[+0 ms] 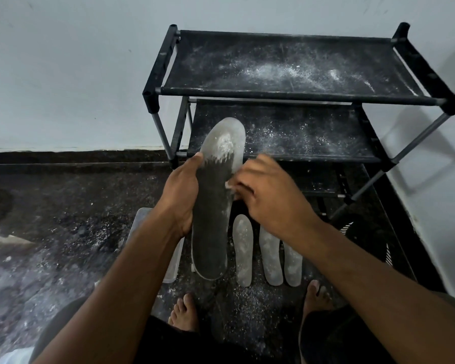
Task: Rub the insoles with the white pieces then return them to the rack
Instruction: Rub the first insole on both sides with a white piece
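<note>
A person's left hand (183, 195) grips a long dark insole (216, 206) by its left edge, fingers curled round it, holding it upright in front of a black rack (294, 93). The insole's toe end is coated in white powder; its lower part is dark grey. The right hand (268, 195) is beside the insole's right edge, its fingers pinched together on a small white piece (228, 184) that touches the insole. Three pale, powdered insoles (269, 256) lie side by side on the dark speckled floor (63, 219) below the hands, near the rack's front edge. A clear plastic container (171, 258) sits on the floor, partly hidden behind the left forearm. White powder is scattered over the rack's two upper shelves and the floor. Two bare feet (184, 315) show at the bottom.
</note>
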Demonstrator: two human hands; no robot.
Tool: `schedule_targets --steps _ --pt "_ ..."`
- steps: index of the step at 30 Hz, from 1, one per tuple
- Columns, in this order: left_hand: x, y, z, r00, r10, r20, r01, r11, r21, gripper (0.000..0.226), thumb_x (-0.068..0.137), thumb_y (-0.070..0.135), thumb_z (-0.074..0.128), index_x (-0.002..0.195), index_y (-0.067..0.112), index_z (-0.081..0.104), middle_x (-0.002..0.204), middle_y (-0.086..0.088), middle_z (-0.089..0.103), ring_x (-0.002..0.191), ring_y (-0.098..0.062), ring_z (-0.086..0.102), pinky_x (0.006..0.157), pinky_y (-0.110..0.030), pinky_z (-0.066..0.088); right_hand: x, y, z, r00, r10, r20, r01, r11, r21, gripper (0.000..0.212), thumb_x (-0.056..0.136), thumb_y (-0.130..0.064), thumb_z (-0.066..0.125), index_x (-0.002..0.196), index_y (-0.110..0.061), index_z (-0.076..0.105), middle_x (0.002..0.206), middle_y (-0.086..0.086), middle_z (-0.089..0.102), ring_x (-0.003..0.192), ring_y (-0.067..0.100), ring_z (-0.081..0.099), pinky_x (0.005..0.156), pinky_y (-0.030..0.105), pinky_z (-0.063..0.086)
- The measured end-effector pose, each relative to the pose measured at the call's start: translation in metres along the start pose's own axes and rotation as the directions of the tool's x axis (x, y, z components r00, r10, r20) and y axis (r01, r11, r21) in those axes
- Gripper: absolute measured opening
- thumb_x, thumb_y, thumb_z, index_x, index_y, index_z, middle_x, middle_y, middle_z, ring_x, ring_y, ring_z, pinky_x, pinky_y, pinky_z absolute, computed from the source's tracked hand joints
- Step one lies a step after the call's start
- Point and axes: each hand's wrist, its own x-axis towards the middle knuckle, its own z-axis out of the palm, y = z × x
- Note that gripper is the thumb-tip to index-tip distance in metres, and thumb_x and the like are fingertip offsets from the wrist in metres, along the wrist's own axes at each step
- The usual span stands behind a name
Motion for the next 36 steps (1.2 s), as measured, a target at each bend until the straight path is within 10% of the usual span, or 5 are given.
schedule_targets --steps 13,17,23,27,36 --pt "0.003 0.000 -0.004 0.997 0.002 -0.082 -0.007 0.998 -0.058 0.035 0.108 0.030 0.047 0.111 0.002 0.068 0.094 -0.022 0.077 0.077 -0.031 0.076 0.065 -0.041 0.063 -0.006 -0.008 0.008 0.982 -0.074 0.173 0.058 0.993 0.100 0.013 0.090 -0.024 0.067 0.100 -0.019 0.074 0.095 -0.011 0.063 0.096 0.008 0.047 0.084 0.030 0.046" --pt "0.002 0.004 -0.004 0.995 0.021 -0.098 -0.028 0.997 -0.074 0.030 0.108 0.024 0.047 0.099 0.004 0.068 0.075 -0.014 0.077 0.062 -0.024 0.074 0.053 -0.033 0.061 -0.004 -0.005 0.003 0.997 -0.079 -0.014 0.080 0.993 0.091 0.013 0.092 -0.025 0.065 0.097 -0.018 0.075 0.089 -0.008 0.063 0.089 0.011 0.047 0.077 0.029 0.045" --pt "0.003 0.004 -0.005 0.995 -0.093 0.031 0.098 0.959 -0.267 0.053 0.111 0.036 0.029 0.132 -0.004 0.057 0.121 -0.025 0.071 0.092 -0.032 0.075 0.080 -0.042 0.064 -0.009 -0.015 0.012 0.982 -0.115 0.147 0.080 0.971 0.226 0.010 0.089 -0.018 0.070 0.097 -0.016 0.076 0.094 -0.008 0.066 0.094 0.006 0.047 0.084 0.029 0.046" --pt "0.004 0.005 -0.005 0.995 -0.063 0.071 0.078 0.967 -0.241 0.047 0.112 0.029 0.030 0.107 -0.004 0.063 0.081 -0.018 0.077 0.062 -0.023 0.074 0.056 -0.031 0.060 -0.007 -0.010 0.004 0.996 -0.069 -0.049 0.076 0.983 0.168 0.011 0.090 -0.023 0.069 0.097 -0.017 0.076 0.091 -0.008 0.064 0.090 0.011 0.049 0.077 0.032 0.047" --pt "0.015 0.004 -0.019 0.979 -0.079 0.188 0.147 0.914 -0.378 0.058 0.109 0.039 0.031 0.141 -0.004 0.052 0.128 -0.022 0.068 0.097 -0.029 0.072 0.079 -0.038 0.062 -0.009 -0.012 0.009 1.000 -0.005 0.016 -0.001 0.937 0.350 0.003 0.084 -0.023 0.076 0.086 -0.021 0.077 0.083 -0.013 0.066 0.083 0.006 0.054 0.075 0.026 0.047"
